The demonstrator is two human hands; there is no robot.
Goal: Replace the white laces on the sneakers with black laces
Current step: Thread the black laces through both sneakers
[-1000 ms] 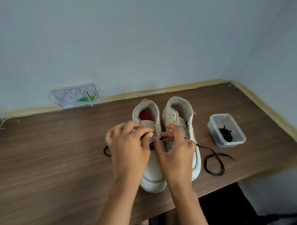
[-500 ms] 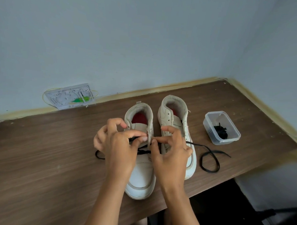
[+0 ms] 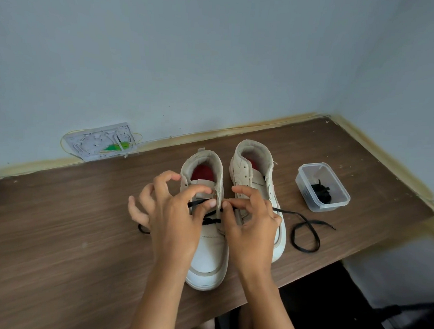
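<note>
Pinching a black lace (image 3: 305, 233) with both hands over the left sneaker (image 3: 211, 248): left hand (image 3: 173, 219) nipping one stretch between thumb and forefinger above the tongue, other fingers spread and lifted; right hand (image 3: 252, 223) nipping the lace at the eyelet row on the sneaker's right side, thumb and forefinger curled together. Threading, by the look of it, an eyelet about midway up the shoe.

Showing so far: one black crossing lying across the lower eyelets, just below the fingertips. Trailing off both ways: one loose end curling in a loop on the wooden table (image 3: 58, 244) to the right of the shoes, a short bit peeking out on the table behind the left wrist. Leaving the upper eyelets near the collar unlaced, as far as visible past the fingers.

Standing just beside, touching or nearly so: the right sneaker (image 3: 256, 176), with bare eyelets showing near the collar and no lace visible in it, white or black; its lower part hidden by the right hand. Waiting in a clear plastic container (image 3: 333, 206) near the right sneaker: a second black lace (image 3: 320, 192), bundled up.

Judging the task well short of half done: first shoe partly laced, second not started. Seeing no white laces anywhere.
</note>
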